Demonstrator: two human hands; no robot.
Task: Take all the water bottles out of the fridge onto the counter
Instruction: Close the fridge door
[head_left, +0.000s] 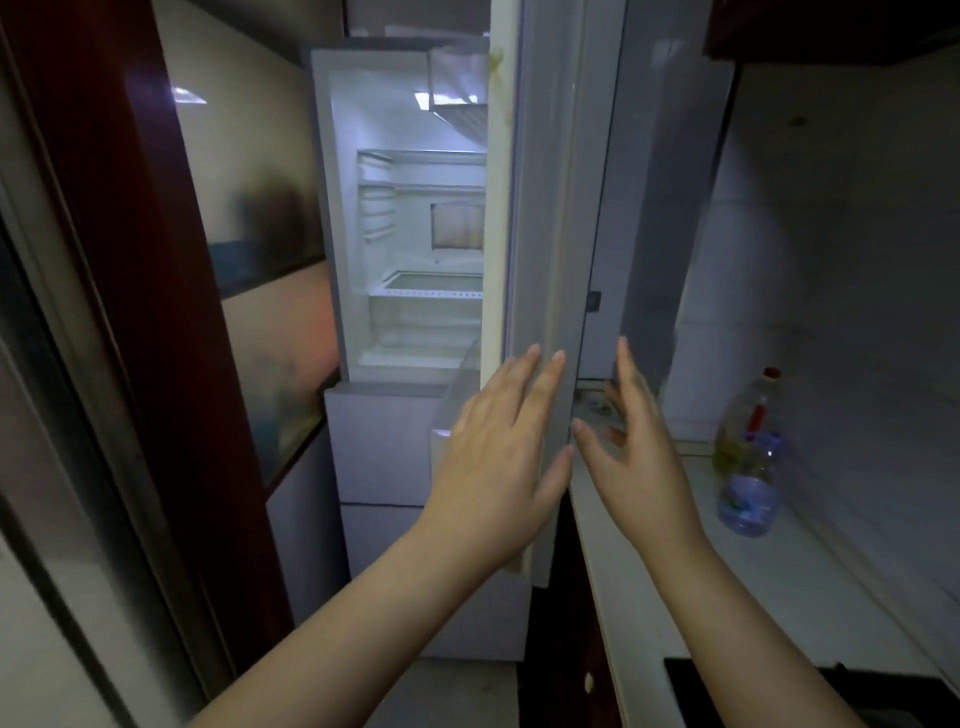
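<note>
The white fridge (332, 218) stands ahead with its upper door (550, 208) swung open toward me, edge-on. The lit shelves that show hold no bottles; the door hides the right part of the interior. My left hand (498, 457) lies flat, fingers spread, against the inner side of the door's edge. My right hand (628, 441) is open on the outer side of that edge, holding nothing. On the counter (675, 582) at the right stands a clear water bottle with a blue label (750, 488).
A taller bottle with a red cap (748, 415) stands just behind the water bottle. A dark stove edge (691, 680) sits at the counter's near end. A dark red door frame (156, 312) and glass panel bound the left. Closed fridge drawers (379, 447) lie below.
</note>
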